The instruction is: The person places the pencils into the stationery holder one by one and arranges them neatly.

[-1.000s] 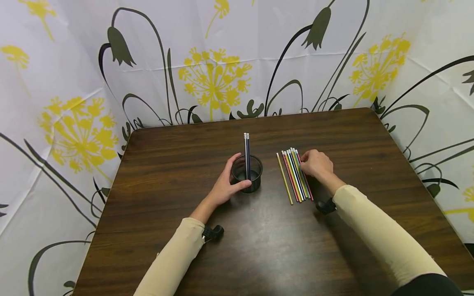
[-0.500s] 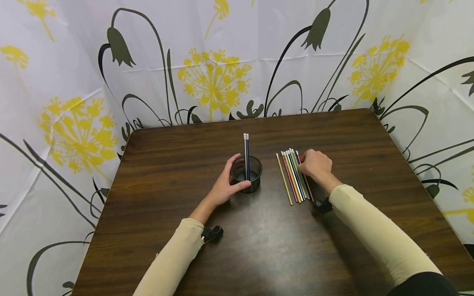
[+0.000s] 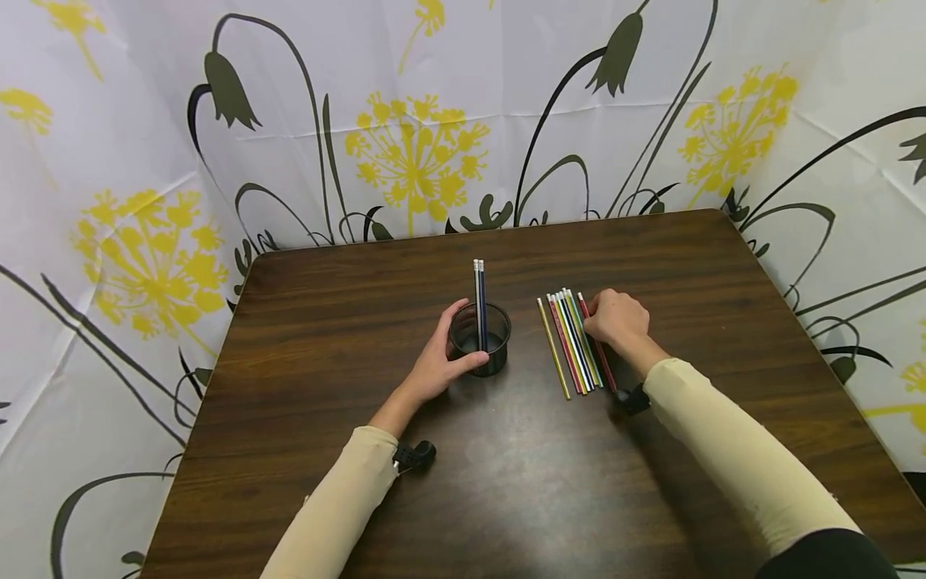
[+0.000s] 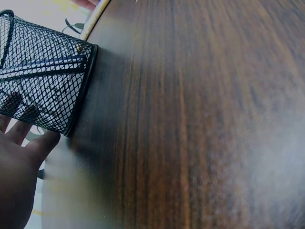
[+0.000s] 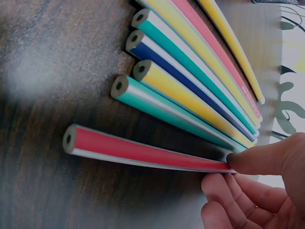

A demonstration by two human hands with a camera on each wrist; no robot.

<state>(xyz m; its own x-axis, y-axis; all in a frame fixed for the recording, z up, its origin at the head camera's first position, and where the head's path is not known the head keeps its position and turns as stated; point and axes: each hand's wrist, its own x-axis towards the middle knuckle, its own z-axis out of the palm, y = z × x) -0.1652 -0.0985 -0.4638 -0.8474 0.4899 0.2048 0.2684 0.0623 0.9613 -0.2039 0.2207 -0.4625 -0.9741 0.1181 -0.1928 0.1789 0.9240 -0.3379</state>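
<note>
My left hand holds a black mesh pencil cup, thumb in front and fingers round its far side. Two dark pencils stand upright in the cup with their eraser ends up. In the left wrist view the fingers touch the mesh wall of the cup. To the right, my right hand pinches a red pencil near its far end between thumb and fingers. That pencil lies on the table, a small gap apart from a row of yellow, green, blue and red pencils.
A yellow pencil lies at the left of the row, slightly apart. Everything rests on a dark wood table. Behind it hangs a white cloth with yellow and grey flowers.
The red pencil at the row's right end has shifted slightly right in my right hand, widening the gap to the others. The left hand and the cup look unchanged.
</note>
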